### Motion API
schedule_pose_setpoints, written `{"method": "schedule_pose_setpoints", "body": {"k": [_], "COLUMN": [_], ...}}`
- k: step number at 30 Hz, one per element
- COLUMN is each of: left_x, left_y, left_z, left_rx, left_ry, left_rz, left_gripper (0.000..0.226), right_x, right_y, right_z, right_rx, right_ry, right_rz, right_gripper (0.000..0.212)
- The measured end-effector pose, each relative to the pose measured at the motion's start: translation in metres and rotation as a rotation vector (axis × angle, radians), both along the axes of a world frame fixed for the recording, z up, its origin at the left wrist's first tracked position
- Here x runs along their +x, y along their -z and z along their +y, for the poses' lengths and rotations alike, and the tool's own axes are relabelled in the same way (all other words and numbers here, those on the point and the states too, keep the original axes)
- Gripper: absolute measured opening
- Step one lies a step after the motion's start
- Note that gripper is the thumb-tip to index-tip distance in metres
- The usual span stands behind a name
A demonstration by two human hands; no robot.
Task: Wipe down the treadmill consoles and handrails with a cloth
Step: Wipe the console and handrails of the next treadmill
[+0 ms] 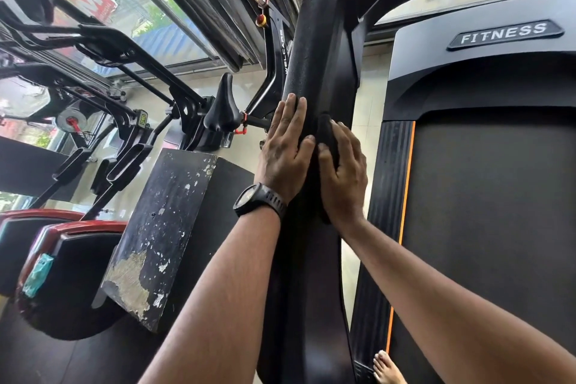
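Item one: handrail (314, 56), black and padded, running up the middle of my view, left of the treadmill deck (498, 227).
Item two: cloth (327, 131), dark and bunched, pressed against the handrail's right side.
Item three: my right hand (343, 178), fingers and thumb curled round the cloth, gripping it.
Item four: my left hand (285, 153), fingers straight, flat on the handrail's left side just beside the cloth, holding nothing; black watch (258, 199) on its wrist.
Item five: badge (505, 34) reading FITNESS, at the deck's head.
Item six: bike saddle (223, 106), left of the handrail.
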State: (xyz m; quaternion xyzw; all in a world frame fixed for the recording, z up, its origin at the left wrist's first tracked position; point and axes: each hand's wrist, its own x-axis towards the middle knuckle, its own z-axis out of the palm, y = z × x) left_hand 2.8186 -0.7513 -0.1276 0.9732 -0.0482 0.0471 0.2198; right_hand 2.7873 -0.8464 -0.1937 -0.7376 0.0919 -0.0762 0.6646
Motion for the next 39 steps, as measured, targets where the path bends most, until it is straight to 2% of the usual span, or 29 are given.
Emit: {"method": "schedule_pose_setpoints", "body": {"k": [4, 9, 14, 19, 20, 24, 27, 31, 33, 35, 36, 39], "left_x": [0.001, 0.001, -0.006, -0.011, -0.013, -0.027, -0.040, -0.064, -0.075, -0.085, -0.088, -0.088], "left_y": [0.002, 0.001, 0.004, 0.006, 0.007, 0.010, 0.010, 0.013, 0.016, 0.019, 0.020, 0.019], "left_z": [0.000, 0.000, 0.001, 0.004, 0.004, 0.005, 0.006, 0.010, 0.011, 0.011, 0.011, 0.013], "left_rx": [-0.024, -0.016, -0.039, -0.013, -0.007, 0.002, 0.010, 0.018, 0.037, 0.053, 0.055, 0.056], "left_ry": [-0.003, 0.010, 0.013, 0.017, 0.016, -0.001, -0.003, -0.013, -0.025, -0.027, -0.026, -0.025], "left_rz": [-0.017, -0.004, -0.009, -0.007, -0.013, -0.021, 0.003, -0.002, -0.014, -0.030, -0.036, -0.055], "left_gripper": [0.063, 0.063, 0.063, 0.062, 0.061, 0.060, 0.061, 0.061, 0.061, 0.062, 0.062, 0.061], "right_x": [0.003, -0.025, -0.010, -0.030, -0.025, -0.023, -0.047, -0.029, -0.015, -0.018, -0.026, -0.045], "right_y": [0.014, 0.008, 0.022, 0.017, 0.019, 0.026, 0.015, 0.015, 0.031, 0.041, 0.042, 0.028], "right_z": [-0.004, 0.004, 0.000, 0.000, -0.002, -0.001, 0.005, 0.003, 0.000, 0.000, 0.001, 0.004], "right_rx": [0.053, -0.025, 0.005, -0.014, -0.017, 0.033, 0.013, -0.035, -0.025, 0.040, 0.048, 0.064], "right_ry": [-0.024, -0.004, -0.032, -0.043, -0.053, -0.062, -0.038, -0.035, -0.047, -0.073, -0.080, -0.023], "right_rz": [0.259, -0.022, 0.176, -0.109, -0.083, 0.240, 0.088, -0.041, 0.108, 0.386, 0.417, 0.145], "right_gripper": [0.047, 0.049, 0.051, 0.052, 0.051, 0.050, 0.049, 0.049, 0.048, 0.049, 0.049, 0.047]}}
